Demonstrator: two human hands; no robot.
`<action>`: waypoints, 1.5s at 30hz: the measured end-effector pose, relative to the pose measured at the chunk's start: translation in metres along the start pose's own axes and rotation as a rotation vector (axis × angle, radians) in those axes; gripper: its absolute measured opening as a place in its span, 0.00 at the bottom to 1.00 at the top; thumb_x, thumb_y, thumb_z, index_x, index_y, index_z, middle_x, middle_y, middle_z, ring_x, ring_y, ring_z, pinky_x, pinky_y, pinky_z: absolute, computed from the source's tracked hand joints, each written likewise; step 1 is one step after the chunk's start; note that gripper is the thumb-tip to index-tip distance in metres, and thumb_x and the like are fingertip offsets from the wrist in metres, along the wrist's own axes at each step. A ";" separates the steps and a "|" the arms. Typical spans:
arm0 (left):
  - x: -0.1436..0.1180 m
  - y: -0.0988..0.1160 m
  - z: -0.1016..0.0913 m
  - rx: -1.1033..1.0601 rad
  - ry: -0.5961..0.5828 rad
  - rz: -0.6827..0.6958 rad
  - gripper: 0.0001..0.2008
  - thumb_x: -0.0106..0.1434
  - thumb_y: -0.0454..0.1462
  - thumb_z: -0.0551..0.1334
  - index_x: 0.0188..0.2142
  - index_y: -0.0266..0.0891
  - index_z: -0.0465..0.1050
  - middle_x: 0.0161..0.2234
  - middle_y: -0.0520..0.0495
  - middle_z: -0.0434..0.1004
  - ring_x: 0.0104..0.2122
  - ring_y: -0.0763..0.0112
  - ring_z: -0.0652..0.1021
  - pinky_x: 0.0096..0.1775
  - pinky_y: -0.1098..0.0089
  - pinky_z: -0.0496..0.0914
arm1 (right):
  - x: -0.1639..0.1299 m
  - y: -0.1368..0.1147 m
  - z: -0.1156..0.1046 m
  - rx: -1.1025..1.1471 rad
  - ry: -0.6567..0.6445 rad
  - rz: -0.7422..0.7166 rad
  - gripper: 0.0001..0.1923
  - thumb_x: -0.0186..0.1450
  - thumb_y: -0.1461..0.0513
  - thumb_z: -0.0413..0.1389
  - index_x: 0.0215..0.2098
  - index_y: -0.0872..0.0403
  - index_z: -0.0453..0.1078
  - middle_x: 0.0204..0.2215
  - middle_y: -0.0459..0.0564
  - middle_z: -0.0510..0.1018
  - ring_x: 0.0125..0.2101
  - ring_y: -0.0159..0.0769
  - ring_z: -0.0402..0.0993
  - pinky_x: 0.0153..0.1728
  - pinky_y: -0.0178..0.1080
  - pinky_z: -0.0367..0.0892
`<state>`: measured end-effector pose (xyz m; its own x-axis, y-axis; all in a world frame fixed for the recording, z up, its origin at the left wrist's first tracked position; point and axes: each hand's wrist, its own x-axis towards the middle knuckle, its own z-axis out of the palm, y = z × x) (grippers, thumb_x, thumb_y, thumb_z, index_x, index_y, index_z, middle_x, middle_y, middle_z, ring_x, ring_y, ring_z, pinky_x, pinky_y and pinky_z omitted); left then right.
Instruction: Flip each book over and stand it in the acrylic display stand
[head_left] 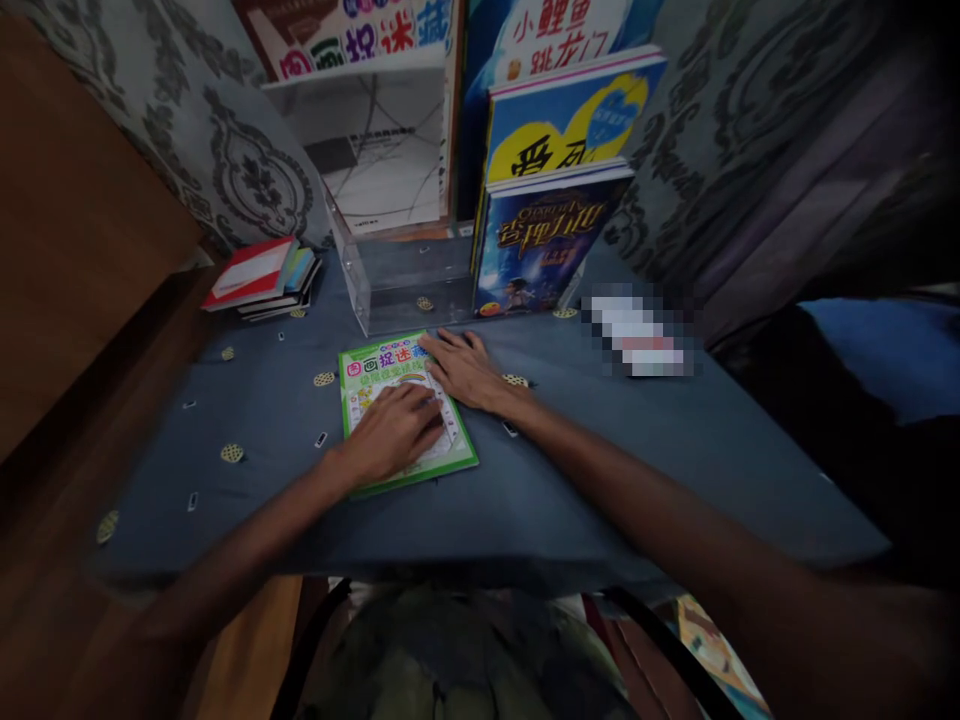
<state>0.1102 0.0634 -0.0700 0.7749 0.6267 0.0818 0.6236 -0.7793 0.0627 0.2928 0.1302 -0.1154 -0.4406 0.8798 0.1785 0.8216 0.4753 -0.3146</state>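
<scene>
A picture book (387, 372) with a green border and colourful Chinese lettering lies flat on the dark cloth, its cover upward. My left hand (394, 432) rests on the middle of the cover, fingers loosely stretched and hiding part of the picture. At the book's upper right corner is my right hand (469, 372), its fingers spread over the edge and reaching onto the cover. Neither hand is wrapped around anything.
Behind the book stands a clear acrylic holder (409, 285) with upright books, a dark blue one (536, 245) in front. Small books (259, 275) are stacked at the left. A blurred-out item (637, 335) lies at the right on the patterned tablecloth (270, 430).
</scene>
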 end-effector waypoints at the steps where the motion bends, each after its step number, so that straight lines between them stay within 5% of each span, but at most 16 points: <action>1: -0.005 0.008 -0.002 -0.015 -0.025 0.038 0.15 0.73 0.43 0.55 0.51 0.38 0.73 0.50 0.40 0.76 0.52 0.57 0.74 0.53 0.56 0.70 | 0.000 0.000 0.000 -0.001 0.003 0.000 0.25 0.74 0.59 0.42 0.67 0.56 0.59 0.67 0.56 0.65 0.68 0.51 0.54 0.65 0.60 0.48; 7: -0.023 0.036 0.000 0.051 -0.085 0.051 0.19 0.71 0.43 0.59 0.56 0.36 0.68 0.56 0.37 0.73 0.58 0.54 0.72 0.58 0.54 0.67 | -0.002 0.001 0.004 0.008 0.047 -0.005 0.24 0.74 0.59 0.43 0.65 0.55 0.63 0.66 0.55 0.67 0.67 0.52 0.56 0.64 0.61 0.50; 25: -0.022 0.035 0.001 0.096 0.025 0.136 0.13 0.72 0.37 0.56 0.49 0.32 0.74 0.50 0.39 0.79 0.57 0.57 0.74 0.57 0.58 0.71 | -0.100 -0.004 -0.006 0.289 0.057 -0.137 0.22 0.72 0.61 0.47 0.63 0.49 0.68 0.60 0.53 0.75 0.65 0.49 0.62 0.63 0.61 0.57; 35: -0.024 0.034 0.005 0.079 0.057 0.140 0.14 0.73 0.38 0.54 0.49 0.33 0.74 0.51 0.39 0.79 0.58 0.58 0.74 0.58 0.58 0.70 | -0.116 -0.013 -0.016 0.346 0.015 -0.116 0.23 0.75 0.56 0.43 0.65 0.48 0.65 0.61 0.53 0.74 0.65 0.47 0.62 0.64 0.61 0.56; 45: -0.038 0.037 0.019 0.101 0.052 0.105 0.21 0.75 0.44 0.52 0.61 0.34 0.66 0.62 0.35 0.69 0.66 0.53 0.65 0.65 0.52 0.61 | -0.121 -0.004 -0.009 0.275 -0.049 -0.174 0.35 0.68 0.50 0.58 0.70 0.47 0.56 0.65 0.54 0.68 0.68 0.49 0.56 0.66 0.61 0.52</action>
<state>0.1054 0.0109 -0.0901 0.8317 0.5387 0.1344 0.5485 -0.8347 -0.0493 0.3459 0.0221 -0.1267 -0.5880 0.7814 0.2092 0.6068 0.5971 -0.5247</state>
